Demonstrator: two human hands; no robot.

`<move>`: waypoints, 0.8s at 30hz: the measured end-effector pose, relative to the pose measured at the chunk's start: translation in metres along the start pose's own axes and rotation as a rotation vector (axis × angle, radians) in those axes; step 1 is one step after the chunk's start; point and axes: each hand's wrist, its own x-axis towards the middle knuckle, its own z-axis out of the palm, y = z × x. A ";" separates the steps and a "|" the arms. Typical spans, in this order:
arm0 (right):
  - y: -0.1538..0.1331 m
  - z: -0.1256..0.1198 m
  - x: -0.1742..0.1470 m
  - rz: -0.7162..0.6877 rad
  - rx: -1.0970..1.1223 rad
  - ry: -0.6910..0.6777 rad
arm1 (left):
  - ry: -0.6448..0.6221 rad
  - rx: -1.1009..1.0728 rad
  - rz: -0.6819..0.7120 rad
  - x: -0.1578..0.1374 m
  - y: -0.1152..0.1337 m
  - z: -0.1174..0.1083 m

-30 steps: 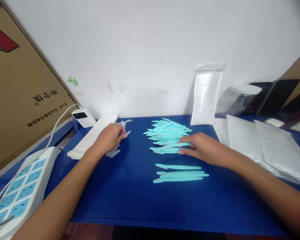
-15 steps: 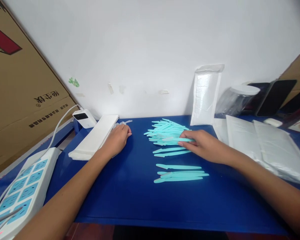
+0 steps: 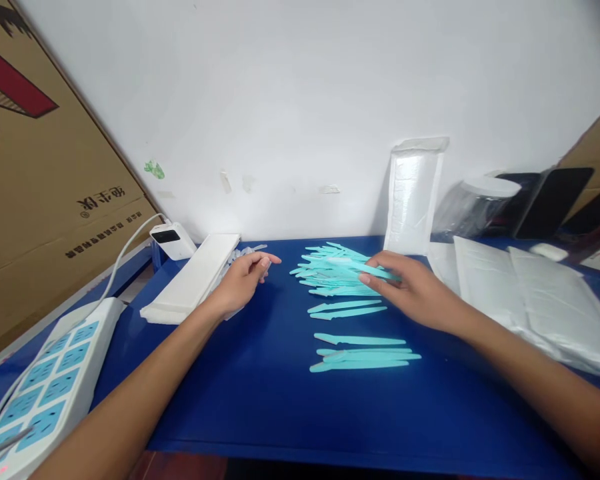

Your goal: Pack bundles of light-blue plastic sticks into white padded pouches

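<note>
Right grip (image 3: 414, 288) pinching turquoise stick (image 3: 374, 271), left grip (image 3: 241, 283) unclear, blue table (image 3: 240, 387), marked white wall (image 3: 290, 113)

Two bare forearms (image 3: 157, 373), tapering to slim wrists (image 3: 219, 308); bare, slender fingers (image 3: 271, 259).

"Any lettering you can make out?"

"Yes, on the cardboard box (image 3: 55, 167) beyond the left edge of the tabletop (image 3: 260, 407): three large dark Chinese characters (image 3: 101, 200), upside down. They look like 绝尘侠, though I can't swear to every stroke."

"And the little circle beside them?"

"A ® sign (image 3: 85, 215), at the lower left end of that row."

"What's underneath?"

"A line of smaller Chinese characters (image 3: 103, 235), also upside down, too small to read for certain."
</note>
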 end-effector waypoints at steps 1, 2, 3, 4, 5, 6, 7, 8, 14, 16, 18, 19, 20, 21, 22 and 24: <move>0.001 0.001 0.000 0.017 0.010 -0.006 | -0.001 -0.119 -0.041 -0.001 0.003 0.001; 0.001 0.001 0.000 0.030 0.018 -0.018 | 0.007 -0.217 -0.069 -0.002 0.005 0.003; 0.001 0.002 0.000 0.037 0.024 -0.031 | 0.015 -0.305 -0.092 -0.002 0.006 0.004; 0.000 0.002 -0.001 0.039 0.028 -0.046 | 0.017 -0.386 -0.116 -0.003 0.007 0.006; 0.000 0.002 -0.001 0.036 0.034 -0.056 | 0.016 -0.461 -0.144 -0.003 0.008 0.008; -0.001 0.002 -0.001 0.032 0.044 -0.066 | 0.020 -0.524 -0.170 -0.003 0.008 0.010; -0.002 0.002 0.000 0.029 0.059 -0.080 | 0.027 -0.570 -0.191 -0.002 0.008 0.012; -0.003 0.002 0.000 0.029 0.078 -0.097 | 0.039 -0.599 -0.205 -0.002 0.008 0.014; -0.009 0.001 -0.001 0.042 0.127 -0.172 | 0.197 -0.593 -0.160 -0.002 0.008 0.023; -0.012 0.001 -0.002 0.049 0.127 -0.189 | 0.245 -0.599 -0.128 -0.003 0.010 0.025; -0.014 0.003 -0.002 0.058 0.125 -0.194 | 0.263 -0.612 -0.107 -0.005 0.014 0.027; -0.015 0.004 -0.002 0.063 0.125 -0.190 | 0.265 -0.618 -0.100 -0.006 0.016 0.028; -0.016 0.004 -0.003 0.065 0.126 -0.183 | 0.265 -0.624 -0.094 -0.007 0.018 0.029; -0.016 0.005 -0.003 0.067 0.126 -0.178 | 0.263 -0.628 -0.091 -0.008 0.020 0.030; -0.016 0.005 -0.003 0.069 0.126 -0.175 | 0.263 -0.633 -0.090 -0.008 0.022 0.031; -0.015 0.005 -0.002 0.073 0.128 -0.171 | 0.262 -0.643 -0.094 -0.010 0.025 0.031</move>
